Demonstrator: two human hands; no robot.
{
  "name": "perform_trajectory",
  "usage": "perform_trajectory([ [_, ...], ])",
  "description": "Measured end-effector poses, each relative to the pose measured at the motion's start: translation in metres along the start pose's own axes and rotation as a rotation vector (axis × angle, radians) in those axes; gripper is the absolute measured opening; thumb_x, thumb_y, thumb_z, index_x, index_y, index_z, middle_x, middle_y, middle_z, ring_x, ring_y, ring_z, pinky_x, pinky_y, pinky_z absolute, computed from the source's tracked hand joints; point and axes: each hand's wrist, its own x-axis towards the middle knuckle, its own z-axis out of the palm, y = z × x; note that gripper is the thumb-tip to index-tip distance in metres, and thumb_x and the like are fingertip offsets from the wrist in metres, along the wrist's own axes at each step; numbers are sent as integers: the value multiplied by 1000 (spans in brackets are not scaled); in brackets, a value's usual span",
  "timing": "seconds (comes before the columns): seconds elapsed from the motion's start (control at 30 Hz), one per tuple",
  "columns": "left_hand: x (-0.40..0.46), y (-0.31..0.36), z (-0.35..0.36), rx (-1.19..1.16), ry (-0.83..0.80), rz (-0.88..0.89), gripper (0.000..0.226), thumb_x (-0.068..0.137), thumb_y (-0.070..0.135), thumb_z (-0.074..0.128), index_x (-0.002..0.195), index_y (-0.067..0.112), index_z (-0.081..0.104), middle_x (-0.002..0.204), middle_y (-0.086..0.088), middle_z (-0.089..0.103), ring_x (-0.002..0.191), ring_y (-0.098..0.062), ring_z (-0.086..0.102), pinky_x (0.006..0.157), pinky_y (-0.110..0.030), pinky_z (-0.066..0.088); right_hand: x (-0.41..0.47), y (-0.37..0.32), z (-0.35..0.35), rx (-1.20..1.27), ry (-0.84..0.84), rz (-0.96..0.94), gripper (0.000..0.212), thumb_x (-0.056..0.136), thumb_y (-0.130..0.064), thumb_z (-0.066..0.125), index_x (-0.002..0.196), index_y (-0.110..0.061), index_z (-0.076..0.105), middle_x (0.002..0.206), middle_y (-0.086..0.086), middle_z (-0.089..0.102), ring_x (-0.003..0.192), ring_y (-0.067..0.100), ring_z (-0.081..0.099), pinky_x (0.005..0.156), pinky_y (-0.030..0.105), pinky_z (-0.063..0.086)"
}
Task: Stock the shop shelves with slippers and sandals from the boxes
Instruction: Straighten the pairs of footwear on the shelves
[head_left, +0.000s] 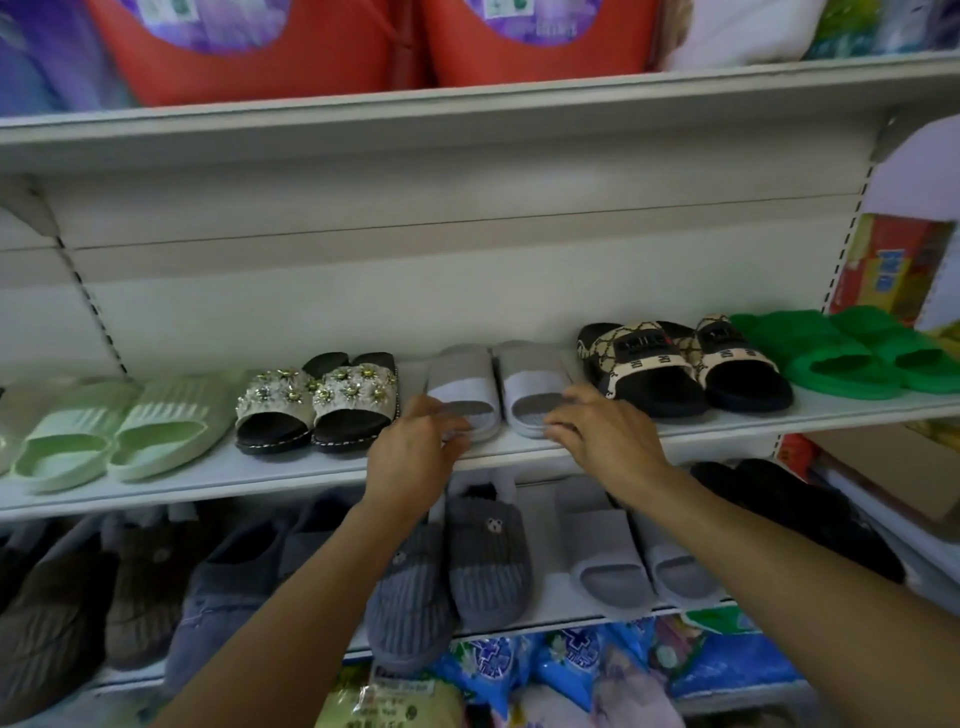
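A pair of grey slides stands on the middle white shelf (218, 473), toes toward me. My left hand (415, 447) touches the front of the left grey slide (460, 387) with relaxed fingers. The fingertips of my right hand (597, 426) rest on the toe of the right grey slide (535, 384). Neither hand grips a slide. Beside them on the same shelf sit pale green slides (119, 431), flower-beaded sandals (317, 405), black patterned slides (680, 364) and bright green slides (852, 353).
The shelf below holds brown and grey fabric slippers (452, 571), grey slides (639, 551) and black fuzzy slippers (800, 514). Red packages (260, 47) fill the top shelf. A coloured box (893, 265) stands at the right. Blue packets (571, 665) lie at the bottom.
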Motion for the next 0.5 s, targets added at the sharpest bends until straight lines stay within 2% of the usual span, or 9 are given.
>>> perform_trajectory([
  [0.27, 2, 4, 0, 80, 48, 31, 25, 93, 40, 53, 113, 36, 68, 133, 6, 50, 98, -27, 63, 74, -30, 45, 1, -2, 3, 56, -12, 45, 27, 95, -36, 51, 111, -24, 68, 132, 0, 50, 100, 26, 62, 75, 30, 46],
  [0.4, 1, -1, 2, 84, 39, 66, 28, 94, 40, 52, 117, 35, 66, 132, 4, 49, 99, -26, 62, 76, -33, 48, 0, -5, 1, -5, -22, 43, 28, 96, -37, 49, 115, -24, 64, 129, 1, 49, 99, 26, 61, 73, 31, 45],
  [0.5, 2, -4, 3, 128, 12, 99, 31, 95, 38, 49, 122, 30, 61, 132, 1, 47, 104, -27, 60, 80, -36, 47, -1, -7, 1, -92, 1, 33, 30, 95, -35, 48, 119, -23, 61, 130, 3, 48, 107, 26, 55, 77, 33, 42],
])
